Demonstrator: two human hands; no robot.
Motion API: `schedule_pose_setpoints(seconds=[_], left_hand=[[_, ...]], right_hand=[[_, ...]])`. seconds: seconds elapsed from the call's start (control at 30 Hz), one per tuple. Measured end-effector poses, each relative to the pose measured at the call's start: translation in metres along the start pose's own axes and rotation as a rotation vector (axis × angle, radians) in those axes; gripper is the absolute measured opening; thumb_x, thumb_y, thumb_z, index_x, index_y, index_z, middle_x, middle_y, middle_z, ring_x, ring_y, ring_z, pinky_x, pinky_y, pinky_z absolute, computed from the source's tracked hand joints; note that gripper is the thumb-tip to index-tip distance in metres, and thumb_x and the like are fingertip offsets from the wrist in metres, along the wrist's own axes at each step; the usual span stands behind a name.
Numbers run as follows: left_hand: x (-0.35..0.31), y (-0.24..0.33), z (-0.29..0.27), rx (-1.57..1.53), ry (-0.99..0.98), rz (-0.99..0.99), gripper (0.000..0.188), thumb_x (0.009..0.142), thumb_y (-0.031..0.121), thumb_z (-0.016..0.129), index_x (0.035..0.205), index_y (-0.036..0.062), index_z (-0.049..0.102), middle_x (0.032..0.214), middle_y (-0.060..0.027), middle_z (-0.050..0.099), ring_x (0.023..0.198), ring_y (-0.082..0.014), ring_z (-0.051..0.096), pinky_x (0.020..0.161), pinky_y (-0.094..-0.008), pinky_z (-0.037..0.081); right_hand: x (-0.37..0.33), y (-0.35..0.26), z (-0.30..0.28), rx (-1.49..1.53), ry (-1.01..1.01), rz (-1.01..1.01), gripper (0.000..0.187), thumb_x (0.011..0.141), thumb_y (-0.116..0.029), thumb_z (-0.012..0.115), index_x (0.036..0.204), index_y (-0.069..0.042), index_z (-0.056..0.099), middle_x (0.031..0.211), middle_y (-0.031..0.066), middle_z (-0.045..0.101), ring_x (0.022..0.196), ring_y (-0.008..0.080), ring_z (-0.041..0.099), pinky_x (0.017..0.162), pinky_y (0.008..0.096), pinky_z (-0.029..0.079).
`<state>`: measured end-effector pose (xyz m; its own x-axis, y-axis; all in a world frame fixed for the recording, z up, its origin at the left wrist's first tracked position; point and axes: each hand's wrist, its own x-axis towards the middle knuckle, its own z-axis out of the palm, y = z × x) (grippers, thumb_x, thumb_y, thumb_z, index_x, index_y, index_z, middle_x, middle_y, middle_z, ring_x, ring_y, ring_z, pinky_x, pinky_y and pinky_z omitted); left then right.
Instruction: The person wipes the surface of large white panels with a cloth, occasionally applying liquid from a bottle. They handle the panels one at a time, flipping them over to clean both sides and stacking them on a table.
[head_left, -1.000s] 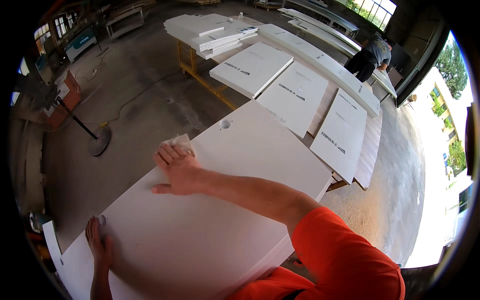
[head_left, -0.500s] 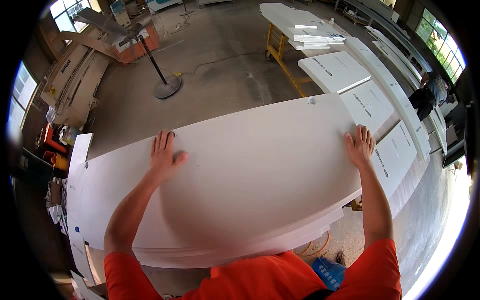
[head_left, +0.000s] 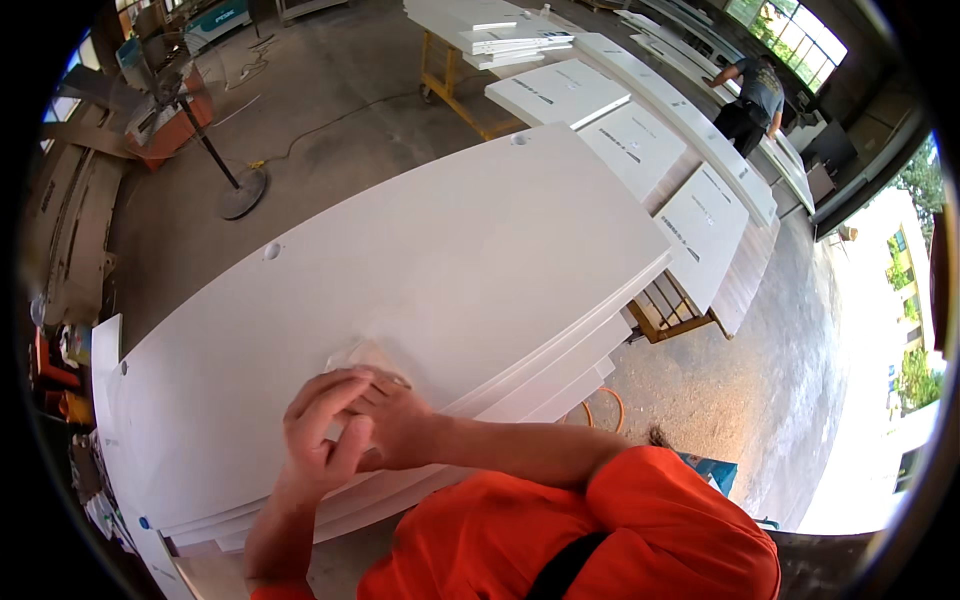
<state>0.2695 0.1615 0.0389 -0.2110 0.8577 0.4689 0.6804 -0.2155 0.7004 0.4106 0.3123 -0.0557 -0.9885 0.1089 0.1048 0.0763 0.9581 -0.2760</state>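
A long white panel (head_left: 420,250) lies on top of a stack of similar panels in front of me. My left hand (head_left: 318,425) and my right hand (head_left: 392,425) meet low over the panel's near part. The left fingers curl across the right ones, and both hands look closed. A thin whitish crumpled piece (head_left: 365,355), like cloth or film, sticks out beyond the right fingers. What lies between the palms is hidden. Two round holes show near the panel's far edge, one of them a white-rimmed hole (head_left: 271,251).
Several white boards (head_left: 560,90) lie on a long table at the right, with a yellow trolley frame (head_left: 440,80) behind. Another person (head_left: 752,105) bends over panels far right. A pedestal fan (head_left: 243,193) stands at the left. An orange hose (head_left: 605,400) loops near the stack.
Both hands have left the panel's surface, where they lay flat and apart, and come together near me. The whitish crumpled piece now shows at the fingers. The view has turned right.
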Motion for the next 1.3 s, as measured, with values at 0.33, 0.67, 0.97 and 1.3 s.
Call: schedule_pose_setpoints(seconds=[0.33, 0.67, 0.97, 1.3], left_hand=[[-0.184, -0.118, -0.138, 0.421, 0.206, -0.569, 0.046, 0.105, 0.020, 0.058, 0.145, -0.0012, 0.052, 0.154, -0.0216, 0.049, 0.143, -0.0381, 0.047, 0.118, -0.0474, 0.039], [0.004, -0.226, -0.096, 0.730, 0.063, -0.609, 0.057, 0.106, 0.037, 0.058, 0.152, 0.0053, 0.047, 0.165, -0.0147, 0.036, 0.155, -0.0341, 0.030, 0.125, -0.0474, 0.031], [0.094, -0.253, -0.050, 0.888, 0.055, -0.631, 0.065, 0.103, 0.054, 0.054, 0.144, 0.0027, 0.055, 0.146, -0.0197, 0.056, 0.140, -0.0386, 0.048, 0.122, -0.0490, 0.032], [0.075, -0.198, -0.013, 0.858, 0.208, -0.538, 0.065, 0.098, 0.052, 0.061, 0.138, 0.0004, 0.058, 0.142, -0.0165, 0.058, 0.138, -0.0355, 0.048, 0.119, -0.0474, 0.034]], right_hand=[[-0.230, 0.277, -0.102, -0.307, 0.503, 1.287, 0.088, 0.104, -0.066, 0.039, 0.158, 0.003, 0.037, 0.168, 0.0250, 0.029, 0.160, 0.0366, 0.017, 0.130, 0.0486, 0.013], [-0.095, -0.007, 0.001, -0.017, 0.343, 0.137, 0.086, 0.101, -0.064, 0.053, 0.151, 0.006, 0.046, 0.164, 0.0262, 0.037, 0.153, 0.0404, 0.036, 0.126, 0.0536, 0.028], [-0.246, 0.314, -0.091, -0.253, 0.528, 0.951, 0.077, 0.107, -0.060, 0.040, 0.156, 0.000, 0.044, 0.167, 0.0198, 0.035, 0.157, 0.0353, 0.027, 0.128, 0.0474, 0.020], [-0.248, 0.179, -0.062, -0.248, 0.335, 0.423, 0.093, 0.099, -0.065, 0.055, 0.157, 0.006, 0.037, 0.165, 0.0284, 0.035, 0.152, 0.0501, 0.031, 0.123, 0.0611, 0.025]])
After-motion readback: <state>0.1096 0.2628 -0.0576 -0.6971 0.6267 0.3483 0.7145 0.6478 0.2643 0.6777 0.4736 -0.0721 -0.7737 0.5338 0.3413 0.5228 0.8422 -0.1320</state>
